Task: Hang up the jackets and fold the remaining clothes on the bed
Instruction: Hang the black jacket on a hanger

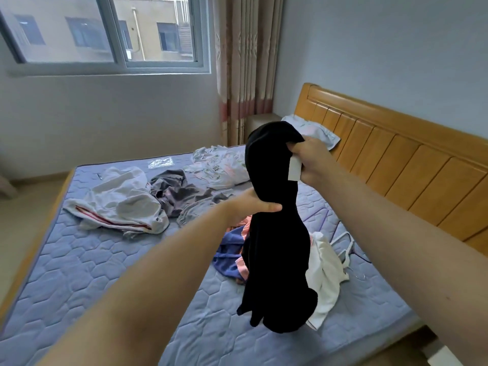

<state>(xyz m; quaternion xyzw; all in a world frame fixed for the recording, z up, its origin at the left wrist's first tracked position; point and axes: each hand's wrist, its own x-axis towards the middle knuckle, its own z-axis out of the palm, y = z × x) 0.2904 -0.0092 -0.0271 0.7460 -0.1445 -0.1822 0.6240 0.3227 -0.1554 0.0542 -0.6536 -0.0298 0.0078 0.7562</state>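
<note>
A black garment (pixel 274 260) hangs in the air above the blue quilted mattress (pixel 105 273). My right hand (pixel 311 159) grips its top edge, beside a white tag, and holds it up. My left hand (pixel 250 204) grips the cloth lower down, where it is bunched narrow. On the bed lie a white garment with red stripes (pixel 118 204), a grey one (pixel 174 191), a pale printed one (pixel 224 165), a blue and pink one (pixel 232 254) and a white one (pixel 324 273). White hangers (pixel 348 249) lie behind the black garment.
A wooden headboard (pixel 396 159) runs along the right side, with a pale pillow (pixel 314 130) against it. A window (pixel 105 33) and a curtain (pixel 245 62) stand beyond the bed. Floor shows at the left.
</note>
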